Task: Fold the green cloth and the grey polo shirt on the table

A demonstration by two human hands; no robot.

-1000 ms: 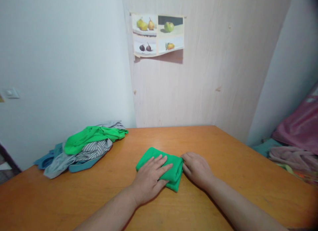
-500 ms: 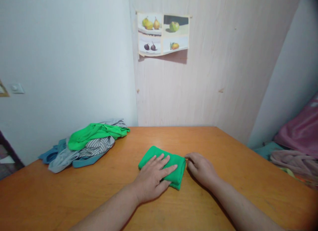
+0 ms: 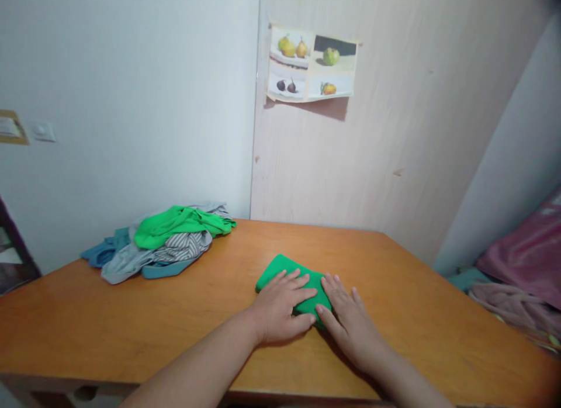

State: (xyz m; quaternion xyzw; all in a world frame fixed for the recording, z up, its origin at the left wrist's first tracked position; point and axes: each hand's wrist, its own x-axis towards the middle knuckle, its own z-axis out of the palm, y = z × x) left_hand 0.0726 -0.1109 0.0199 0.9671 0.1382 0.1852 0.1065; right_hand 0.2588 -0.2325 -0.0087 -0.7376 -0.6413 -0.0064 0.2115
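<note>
A folded green cloth, probably a garment, lies as a compact bundle on the wooden table. Flat on its left and middle part rests my left hand, its fingers spread. My right hand lies over the cloth's right end, fingers stretched out and thumb apart, the tips touching the top. Both hands press on the cloth from above without gripping it. Its near edge and right end are partly hidden beneath them.
To the left on the table sits a heap of crumpled clothes, with a bright green garment over a striped grey one and blue ones. Beyond the table's right edge are pink fabric and a brownish knit cloth. Walls stand behind.
My right hand has opened from a pinch beside the cloth's right end and moved left onto its top. My left hand stays on the cloth. The camera view has shifted and tilted.
</note>
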